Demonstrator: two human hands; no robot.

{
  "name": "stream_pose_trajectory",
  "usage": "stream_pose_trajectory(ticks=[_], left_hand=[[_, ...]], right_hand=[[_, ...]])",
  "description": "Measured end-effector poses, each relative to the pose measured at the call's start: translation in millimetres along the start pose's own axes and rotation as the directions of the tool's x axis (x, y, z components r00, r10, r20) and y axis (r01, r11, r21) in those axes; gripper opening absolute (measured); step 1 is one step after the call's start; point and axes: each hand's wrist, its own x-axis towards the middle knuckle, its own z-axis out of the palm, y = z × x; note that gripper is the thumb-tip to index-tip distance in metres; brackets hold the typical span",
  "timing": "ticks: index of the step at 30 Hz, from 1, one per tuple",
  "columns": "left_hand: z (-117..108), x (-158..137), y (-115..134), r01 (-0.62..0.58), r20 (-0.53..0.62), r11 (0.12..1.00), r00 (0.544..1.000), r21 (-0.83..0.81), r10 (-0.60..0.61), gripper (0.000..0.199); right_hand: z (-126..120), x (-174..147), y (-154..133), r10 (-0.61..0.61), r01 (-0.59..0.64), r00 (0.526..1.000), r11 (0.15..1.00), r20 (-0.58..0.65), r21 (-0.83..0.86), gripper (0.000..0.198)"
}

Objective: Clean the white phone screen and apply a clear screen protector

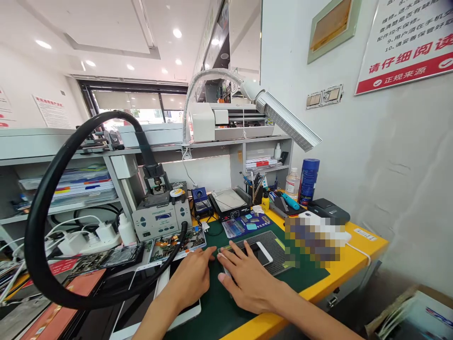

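My right hand (pixel 247 278) lies palm down with its fingers spread over the near left part of a phone with a white edge (pixel 264 252); the palm hides the rest. The phone rests on a dark perforated pad (pixel 279 257) on the green mat (pixel 219 318). My left hand (pixel 193 274) is just left of it, back upward, its fingers loosely bent and pointing toward the right hand. Nothing shows in it. Under the left wrist lies a white-edged tablet (pixel 194 310), partly covered by the arm.
A thick black hose (pixel 37 208) loops across the left side from a grey rework station (pixel 161 219). Stacked tablets and circuit boards (pixel 177 243) lie at left. A lamp (pixel 290 120) hangs overhead. A blue can (pixel 309 182) and a black box (pixel 329 211) stand at right.
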Motion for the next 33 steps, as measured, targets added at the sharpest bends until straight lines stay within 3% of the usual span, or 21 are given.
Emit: stream_pose_trajectory(ticks=[14,24,33], left_hand=[[4,1,-4,0.016,-0.030,0.998,0.999,-0.055,-0.017,0.055],[8,1,-6,0.022,-0.044,0.998,0.999,-0.056,-0.025,0.052],[10,5,-9,0.063,-0.012,0.996,0.998,-0.064,-0.064,0.050]], right_hand=[[8,-35,-16,-0.003,0.003,0.998,1.000,-0.058,-0.005,0.053],[12,-44,-18,-0.052,0.053,0.998,0.998,-0.030,0.034,0.056],[13,-61,3,0.045,-0.049,0.993,0.998,-0.113,-0.028,0.055]])
